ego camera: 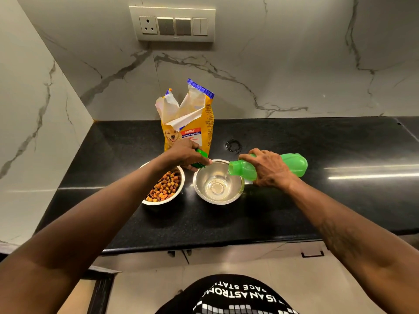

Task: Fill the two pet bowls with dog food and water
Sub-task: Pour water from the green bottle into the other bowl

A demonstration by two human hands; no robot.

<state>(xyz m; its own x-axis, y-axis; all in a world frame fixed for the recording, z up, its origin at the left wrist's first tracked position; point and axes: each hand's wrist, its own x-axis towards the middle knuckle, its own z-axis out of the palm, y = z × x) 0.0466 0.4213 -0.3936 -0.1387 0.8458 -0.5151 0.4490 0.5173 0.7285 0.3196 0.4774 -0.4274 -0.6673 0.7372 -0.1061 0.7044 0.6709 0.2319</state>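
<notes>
Your right grip [269, 168] wraps the tilted green bottle [292, 164], pouring water into the right bowl [204, 177], which holds just a shallow pool; your left grip [183, 155] holds the green cap [200, 158]. Kibble already fills the left bowl [166, 201] beside it on the tabletop [294, 211], so I judge only the watering remains.

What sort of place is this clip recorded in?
Most likely a home kitchen: a black stone countertop runs against a marble-patterned wall with a switch-and-socket panel, and cabinet doors sit below the counter's edge.
</notes>
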